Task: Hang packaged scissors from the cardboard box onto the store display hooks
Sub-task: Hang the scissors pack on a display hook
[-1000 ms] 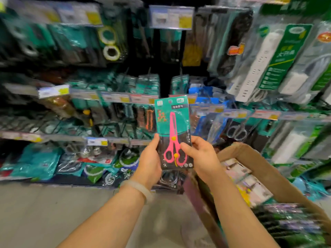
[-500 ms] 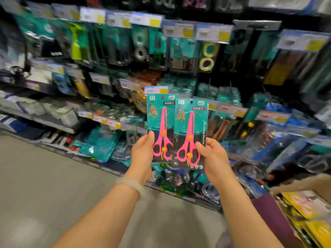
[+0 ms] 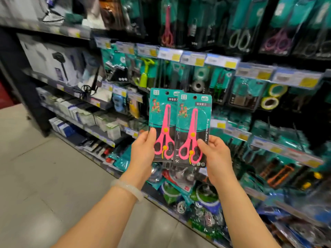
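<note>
Head view
Left hand (image 3: 143, 154): raised before the shelving, thumb laid over the front lower left edge of the left scissors pack (image 3: 162, 125), fingers behind it; it grips that pack by its lower end.
Right hand (image 3: 215, 155): raised alongside, thumb pressed on the front lower right edge of the right scissors pack (image 3: 192, 130), fingers curled behind; it grips that pack low down.
Left scissors pack: upright teal and black card with pink scissors under clear plastic, blades pointing up, hang hole at the top; its right edge is tucked behind the other pack.
Right scissors pack: same kind of card, upright, slightly lower and overlapping the front of the left one; printed Chinese label near the top.
Where the packs are: both held in the air in front of the display, not on any hook.
Bracelet (image 3: 128, 188): pale bangle on the left wrist.
Store display (image 3: 250, 97): dark racks with rows of hanging teal packages and price tags (image 3: 222, 61); other hanging scissors (image 3: 167, 27) in the top row, blurred.
Tape rolls (image 3: 269, 102): yellow-rimmed, hanging to the right of the held packs.
Boxed goods (image 3: 86, 119): on the lower left shelves.
Floor (image 3: 35, 176): pale tiles at left.
Cardboard box: out of view.
</note>
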Demonstrator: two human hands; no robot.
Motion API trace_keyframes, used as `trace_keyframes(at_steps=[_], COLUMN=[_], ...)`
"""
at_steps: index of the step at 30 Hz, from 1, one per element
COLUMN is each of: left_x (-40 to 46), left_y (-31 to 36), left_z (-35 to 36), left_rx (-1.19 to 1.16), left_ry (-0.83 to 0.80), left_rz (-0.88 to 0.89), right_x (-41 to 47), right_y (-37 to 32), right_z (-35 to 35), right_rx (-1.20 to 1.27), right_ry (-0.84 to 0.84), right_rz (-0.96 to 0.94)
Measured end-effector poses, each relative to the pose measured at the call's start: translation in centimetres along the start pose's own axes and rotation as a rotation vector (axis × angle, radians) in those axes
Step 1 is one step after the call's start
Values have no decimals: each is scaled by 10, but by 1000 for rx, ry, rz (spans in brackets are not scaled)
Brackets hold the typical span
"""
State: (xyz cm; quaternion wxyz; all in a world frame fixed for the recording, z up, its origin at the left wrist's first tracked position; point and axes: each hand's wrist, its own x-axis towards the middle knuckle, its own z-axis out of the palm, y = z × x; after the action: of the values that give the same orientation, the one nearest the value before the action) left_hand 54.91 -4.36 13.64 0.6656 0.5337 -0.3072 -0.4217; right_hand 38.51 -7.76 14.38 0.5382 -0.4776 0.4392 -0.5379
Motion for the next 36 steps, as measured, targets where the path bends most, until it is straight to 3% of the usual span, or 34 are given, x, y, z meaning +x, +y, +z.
trace_keyframes(at_steps=[17,27,36], left_x=[198,282,360], left_y=[129,157,190], left_z=[14,22,8], left_rx=[-77,-160,-165], left_ry=[-54,-107,-218], left_rz=[269,237,224], right_x=[168,243,286], right_y=[-96,-113,-125], right_z=[121,173,232], right_rx=[110,60,-4], right_ry=[-35,-13,132], right_rz=[-264,-312,-356])
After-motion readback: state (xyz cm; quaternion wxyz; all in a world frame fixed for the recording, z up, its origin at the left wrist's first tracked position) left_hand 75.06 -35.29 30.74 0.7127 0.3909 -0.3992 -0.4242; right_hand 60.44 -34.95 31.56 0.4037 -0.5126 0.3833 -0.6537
